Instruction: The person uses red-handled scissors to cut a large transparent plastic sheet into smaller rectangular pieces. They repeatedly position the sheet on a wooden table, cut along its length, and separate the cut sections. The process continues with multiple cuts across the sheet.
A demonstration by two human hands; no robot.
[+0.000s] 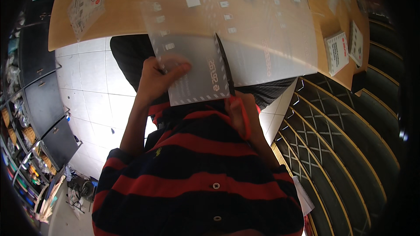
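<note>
A large translucent plastic sheet (286,35), printed with pale marks and white squares, lies partly on the table and hangs over its near edge above my lap. My left hand (154,78) grips the left edge of the sheet near its lower corner, the thumb on top and the other fingers hidden beneath. Scissors (240,114) with red handles and dark blades are in my right hand (250,102). Their blade runs up along a slit in the sheet, between the strip at my left hand and the wider part on the right.
The wooden table (120,2) carries a clear printed plastic bag (87,8) at the left and two small white packs (336,53) (356,43) at the right. Black cabinets (41,100) line the left side. Dark racks with yellow edges (332,148) stand close on the right.
</note>
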